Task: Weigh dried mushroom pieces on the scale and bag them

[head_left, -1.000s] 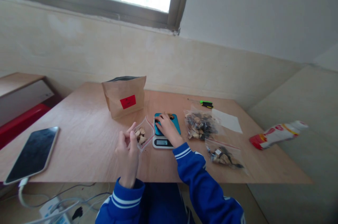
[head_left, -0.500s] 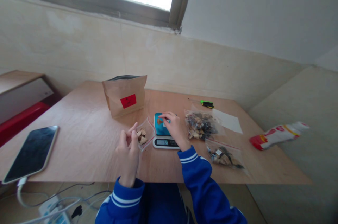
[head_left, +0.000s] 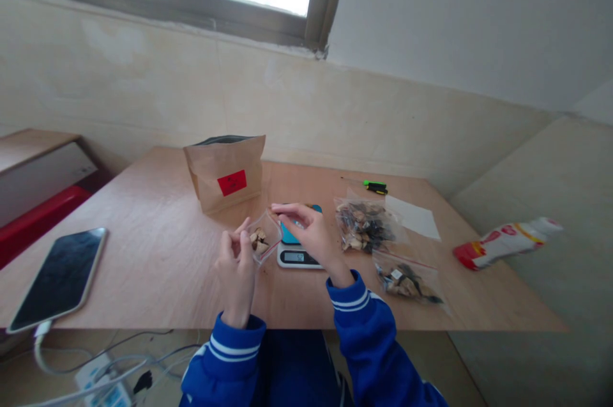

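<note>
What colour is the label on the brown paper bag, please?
Red label, clearest in the head view.

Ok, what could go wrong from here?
The small clear plastic bag pinched by the left hand is tilted, so the dried tan pieces inside might spill. The right hand hangs close over the blue digital scale, and touching its platform could upset the reading.

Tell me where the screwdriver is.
In the head view, the screwdriver lies on the wooden table's right side, near the wall, behind the zip bag of dried pieces.
</note>
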Motion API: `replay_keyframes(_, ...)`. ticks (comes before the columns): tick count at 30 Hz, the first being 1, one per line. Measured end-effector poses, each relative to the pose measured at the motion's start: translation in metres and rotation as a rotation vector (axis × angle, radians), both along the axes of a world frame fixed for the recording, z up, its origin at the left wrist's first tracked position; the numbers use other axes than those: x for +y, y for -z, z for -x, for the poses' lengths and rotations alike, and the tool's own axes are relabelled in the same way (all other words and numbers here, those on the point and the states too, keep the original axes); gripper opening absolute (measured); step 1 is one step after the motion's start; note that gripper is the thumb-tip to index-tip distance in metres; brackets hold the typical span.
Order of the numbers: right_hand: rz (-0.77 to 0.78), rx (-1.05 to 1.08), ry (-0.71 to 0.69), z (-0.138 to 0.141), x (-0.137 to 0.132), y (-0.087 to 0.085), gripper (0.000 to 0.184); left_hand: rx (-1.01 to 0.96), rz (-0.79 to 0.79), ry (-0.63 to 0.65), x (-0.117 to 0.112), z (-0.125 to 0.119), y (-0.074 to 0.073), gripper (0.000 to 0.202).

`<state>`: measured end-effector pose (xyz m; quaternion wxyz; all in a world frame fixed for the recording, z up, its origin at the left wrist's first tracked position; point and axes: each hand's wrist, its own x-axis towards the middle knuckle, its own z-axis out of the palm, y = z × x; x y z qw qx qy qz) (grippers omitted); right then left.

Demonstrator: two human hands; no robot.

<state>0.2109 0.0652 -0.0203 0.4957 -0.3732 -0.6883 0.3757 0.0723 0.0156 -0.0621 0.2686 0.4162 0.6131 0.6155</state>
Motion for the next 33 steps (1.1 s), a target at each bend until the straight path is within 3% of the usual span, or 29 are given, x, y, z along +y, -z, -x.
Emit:
replay_keyframes(3,-0.061,-0.08,-0.061,0.006,0.0,-0.001,0.023,-0.05,-0.018,-0.012,-0.001,0.002,-0.002,0.025)
replay_keyframes(6,-0.088,-0.173,0.143,0.006,0.008,0.015,0.025,-0.091,-0.037,-0.061,-0.002,0.008,-0.004,0.025)
replay_keyframes(9,-0.096,-0.47,0.253,0.007,0.012,0.039,0.023,-0.135,-0.11,-0.152,-0.001,0.016,-0.004,0.025)
replay_keyframes(15,-0.221,-1.039,0.088,0.034,-0.004,0.067,0.02,-0.277,-0.246,-0.187,-0.001,0.02,-0.008,0.028)
replay_keyframes(20,-0.268,-1.148,0.064,0.04,-0.004,0.072,0.017,-0.335,-0.247,-0.146,-0.004,0.018,-0.012,0.027)
replay_keyframes(23,-0.206,-1.013,0.189,0.028,0.004,0.06,0.014,-0.345,-0.236,-0.137,-0.006,0.017,-0.012,0.026)
replay_keyframes(27,-0.17,-0.578,0.462,0.015,0.006,0.02,0.016,-0.342,-0.203,-0.127,-0.005,0.014,-0.009,0.025)
replay_keyframes(30,-0.243,-0.399,0.295,0.016,-0.003,-0.012,0.019,-0.324,-0.173,-0.108,-0.002,0.012,-0.006,0.026)
replay_keyframes(33,-0.257,-0.37,0.137,0.013,-0.006,-0.024,0.021,-0.301,-0.162,-0.094,-0.001,0.012,-0.004,0.027)
